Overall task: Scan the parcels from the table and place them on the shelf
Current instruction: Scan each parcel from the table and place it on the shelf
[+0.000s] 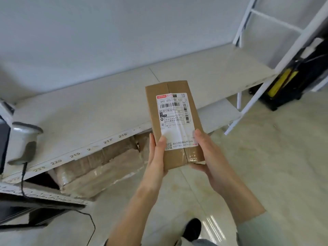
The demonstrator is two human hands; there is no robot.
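A small brown cardboard parcel [190,110] with a white shipping label facing up is held in front of me, its far end over the front edge of the white shelf [99,110]. My left hand [156,157] grips its near left edge, thumb on the label. My right hand [209,153] grips its near right corner, thumb on top and fingers underneath. The shelf's front edge carries printed numbers.
A grey scanner [24,141] with a black cable stands at the shelf's left end. Taped cardboard boxes [99,167] lie on the level below. A black and yellow object [285,80] stands on the floor right of the shelf frame [248,20]. My shoe [192,228] is on the tiled floor.
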